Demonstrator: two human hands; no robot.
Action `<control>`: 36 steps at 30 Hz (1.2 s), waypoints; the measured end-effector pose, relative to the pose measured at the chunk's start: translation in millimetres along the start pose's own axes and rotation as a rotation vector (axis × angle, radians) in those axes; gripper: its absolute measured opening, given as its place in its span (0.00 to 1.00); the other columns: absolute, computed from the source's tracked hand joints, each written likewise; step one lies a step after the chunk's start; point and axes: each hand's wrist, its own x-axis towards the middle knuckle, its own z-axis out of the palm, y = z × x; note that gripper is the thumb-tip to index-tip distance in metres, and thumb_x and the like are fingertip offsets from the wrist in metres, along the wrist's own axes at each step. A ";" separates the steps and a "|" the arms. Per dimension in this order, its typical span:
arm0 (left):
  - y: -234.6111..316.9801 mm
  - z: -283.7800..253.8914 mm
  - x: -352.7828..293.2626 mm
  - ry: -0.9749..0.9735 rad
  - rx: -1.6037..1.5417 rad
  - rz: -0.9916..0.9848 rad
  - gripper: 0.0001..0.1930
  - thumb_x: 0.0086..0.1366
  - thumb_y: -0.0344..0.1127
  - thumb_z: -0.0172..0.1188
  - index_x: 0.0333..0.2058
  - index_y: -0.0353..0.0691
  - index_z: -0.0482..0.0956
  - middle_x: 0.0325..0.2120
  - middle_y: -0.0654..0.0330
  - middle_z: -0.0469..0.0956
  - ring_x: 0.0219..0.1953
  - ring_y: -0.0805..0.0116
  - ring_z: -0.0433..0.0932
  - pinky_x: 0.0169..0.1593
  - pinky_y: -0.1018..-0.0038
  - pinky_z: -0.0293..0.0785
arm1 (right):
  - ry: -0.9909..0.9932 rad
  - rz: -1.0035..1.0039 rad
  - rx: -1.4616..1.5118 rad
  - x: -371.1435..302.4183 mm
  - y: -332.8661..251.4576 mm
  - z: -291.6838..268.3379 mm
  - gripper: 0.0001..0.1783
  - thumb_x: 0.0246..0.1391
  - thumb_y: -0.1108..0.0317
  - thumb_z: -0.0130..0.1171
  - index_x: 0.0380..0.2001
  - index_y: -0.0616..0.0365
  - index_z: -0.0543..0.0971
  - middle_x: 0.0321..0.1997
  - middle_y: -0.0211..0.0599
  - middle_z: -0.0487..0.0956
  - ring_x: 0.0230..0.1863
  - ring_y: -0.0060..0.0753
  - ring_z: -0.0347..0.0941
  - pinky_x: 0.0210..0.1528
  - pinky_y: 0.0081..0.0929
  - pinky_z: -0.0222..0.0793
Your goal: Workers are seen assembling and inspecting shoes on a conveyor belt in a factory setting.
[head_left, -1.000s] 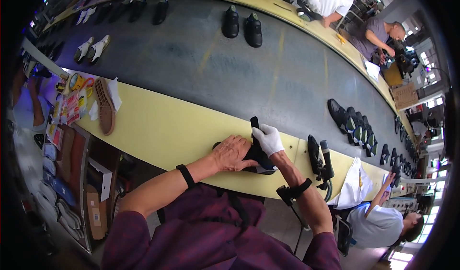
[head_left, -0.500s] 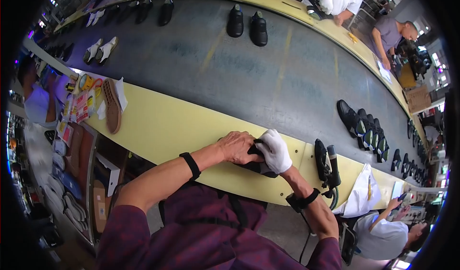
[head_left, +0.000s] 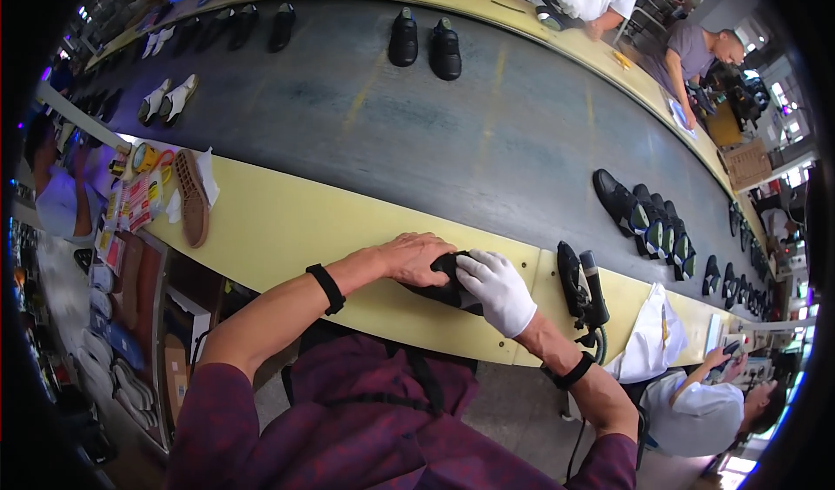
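A black shoe rests on the yellow bench in front of me, largely covered by my hands. My bare left hand is closed round its left part, with the thumb against the upper. In a white glove, my right hand grips the other end, its fingers laid over the dark collar. What the fingertips do inside the shoe opening is hidden. Black bands circle both my forearms.
Right of my hands lies a black handheld tool with a hose, beside a white cloth. A brown sole lies at the bench's left. Beyond runs a grey conveyor carrying several shoes. Co-workers sit around.
My right hand has unbent from a pinch at the collar and now lies with longer fingers across the shoe. The whole view has shifted slightly left.
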 end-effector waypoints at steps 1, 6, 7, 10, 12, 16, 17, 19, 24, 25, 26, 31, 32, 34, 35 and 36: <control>1.4 -2.9 0.6 -0.015 -0.015 -0.017 0.41 0.60 0.50 0.61 0.70 0.34 0.71 0.64 0.41 0.76 0.68 0.44 0.72 0.72 0.54 0.67 | -0.047 0.047 -0.109 -4.5 -6.6 -1.3 0.25 0.51 0.72 0.61 0.55 0.60 0.80 0.64 0.45 0.78 0.66 0.55 0.72 0.67 0.52 0.68; -12.9 4.5 5.1 -0.019 -0.025 0.027 0.40 0.61 0.51 0.62 0.69 0.35 0.72 0.63 0.42 0.77 0.66 0.43 0.73 0.70 0.54 0.69 | -0.118 0.203 -0.296 -17.8 -34.0 8.2 0.35 0.54 0.72 0.58 0.68 0.62 0.74 0.75 0.49 0.71 0.72 0.61 0.67 0.73 0.61 0.60; -12.4 6.0 4.7 -0.012 -0.054 0.055 0.40 0.62 0.52 0.63 0.69 0.35 0.72 0.63 0.42 0.77 0.66 0.43 0.74 0.70 0.53 0.69 | -0.093 0.225 -0.278 -20.2 -39.2 11.7 0.35 0.51 0.73 0.59 0.66 0.60 0.76 0.75 0.49 0.70 0.72 0.62 0.66 0.73 0.62 0.59; -4.2 18.1 -6.6 0.105 -0.014 0.157 0.40 0.63 0.62 0.68 0.65 0.36 0.77 0.59 0.44 0.80 0.63 0.45 0.76 0.69 0.54 0.68 | 0.023 0.157 -0.077 -38.1 -40.4 10.0 0.34 0.48 0.76 0.61 0.64 0.58 0.79 0.73 0.52 0.71 0.71 0.61 0.67 0.73 0.58 0.61; 3.9 29.6 -14.4 0.202 0.069 0.198 0.40 0.61 0.65 0.70 0.60 0.37 0.79 0.56 0.46 0.81 0.61 0.48 0.77 0.66 0.56 0.68 | 0.271 0.434 0.195 -55.7 -37.9 13.4 0.32 0.53 0.78 0.62 0.64 0.61 0.78 0.68 0.59 0.76 0.67 0.64 0.72 0.69 0.51 0.68; 18.5 24.3 -28.6 0.035 0.385 0.335 0.43 0.56 0.63 0.73 0.60 0.34 0.77 0.51 0.51 0.81 0.56 0.53 0.78 0.63 0.57 0.70 | -0.102 0.759 0.543 -63.6 -26.3 15.5 0.45 0.52 0.56 0.77 0.69 0.64 0.72 0.65 0.61 0.79 0.68 0.63 0.73 0.71 0.49 0.69; 12.7 20.3 -30.2 0.025 0.347 0.344 0.42 0.56 0.60 0.74 0.62 0.38 0.75 0.51 0.52 0.81 0.57 0.54 0.77 0.67 0.53 0.66 | -0.225 0.632 0.397 -61.5 -23.8 20.6 0.50 0.49 0.50 0.79 0.70 0.63 0.71 0.63 0.61 0.79 0.67 0.62 0.74 0.70 0.48 0.70; 5.7 8.9 -34.7 0.189 0.440 0.389 0.40 0.57 0.56 0.75 0.63 0.40 0.75 0.53 0.53 0.80 0.57 0.54 0.77 0.69 0.49 0.65 | -0.148 0.750 0.275 -41.9 -38.9 36.4 0.49 0.49 0.52 0.78 0.69 0.63 0.70 0.61 0.62 0.79 0.64 0.64 0.74 0.68 0.49 0.71; -5.1 11.0 -68.3 0.683 0.129 -0.074 0.43 0.69 0.56 0.68 0.71 0.33 0.65 0.67 0.39 0.70 0.70 0.39 0.68 0.74 0.45 0.60 | 0.090 0.956 0.340 1.3 -77.5 78.0 0.51 0.50 0.56 0.78 0.72 0.64 0.66 0.64 0.63 0.76 0.67 0.66 0.71 0.70 0.50 0.69; 0.5 15.2 -77.1 0.540 -0.074 -0.252 0.46 0.69 0.60 0.65 0.72 0.29 0.61 0.67 0.35 0.69 0.70 0.37 0.68 0.73 0.47 0.62 | 0.146 0.843 0.452 1.2 -87.7 91.6 0.52 0.51 0.55 0.78 0.72 0.67 0.64 0.69 0.64 0.72 0.71 0.65 0.69 0.72 0.48 0.67; 8.7 21.5 -83.0 0.390 -0.274 -0.429 0.50 0.70 0.65 0.63 0.73 0.26 0.58 0.67 0.31 0.68 0.70 0.34 0.68 0.72 0.49 0.65 | 0.204 0.729 0.561 3.1 -95.8 103.8 0.53 0.53 0.54 0.77 0.73 0.70 0.63 0.73 0.66 0.68 0.74 0.65 0.66 0.75 0.47 0.65; 8.6 41.2 -90.9 0.518 -0.014 -0.452 0.50 0.68 0.62 0.67 0.73 0.30 0.58 0.62 0.33 0.75 0.65 0.36 0.75 0.66 0.50 0.73 | -0.073 0.677 0.515 28.8 -139.5 109.9 0.43 0.59 0.57 0.73 0.73 0.57 0.68 0.76 0.64 0.66 0.78 0.62 0.62 0.77 0.46 0.63; 5.1 41.8 -91.8 0.542 0.000 -0.444 0.46 0.68 0.59 0.68 0.72 0.31 0.62 0.60 0.38 0.77 0.63 0.42 0.77 0.65 0.52 0.74 | -0.001 0.650 0.555 17.8 -129.8 119.7 0.37 0.60 0.58 0.71 0.70 0.58 0.72 0.74 0.62 0.70 0.74 0.62 0.67 0.75 0.46 0.66; -2.5 33.9 -93.9 0.574 0.016 -0.442 0.43 0.68 0.56 0.70 0.70 0.32 0.66 0.59 0.42 0.80 0.62 0.48 0.79 0.63 0.55 0.75 | 0.097 0.746 0.766 2.4 -113.1 115.4 0.26 0.65 0.62 0.66 0.62 0.61 0.80 0.66 0.55 0.79 0.66 0.58 0.76 0.68 0.42 0.73; -9.0 24.6 -99.8 0.509 -0.400 -0.418 0.40 0.68 0.57 0.70 0.67 0.32 0.70 0.56 0.46 0.81 0.59 0.54 0.80 0.62 0.60 0.75 | 0.120 0.881 0.843 -2.8 -106.5 104.6 0.26 0.65 0.63 0.66 0.63 0.62 0.79 0.65 0.54 0.81 0.64 0.52 0.79 0.67 0.39 0.75; -9.2 18.0 -107.1 0.433 -0.808 -0.385 0.38 0.67 0.57 0.71 0.64 0.32 0.75 0.53 0.50 0.82 0.57 0.61 0.81 0.61 0.64 0.76 | 0.141 1.013 0.923 -6.9 -101.4 96.4 0.26 0.65 0.64 0.66 0.63 0.63 0.79 0.64 0.52 0.82 0.62 0.47 0.81 0.65 0.36 0.76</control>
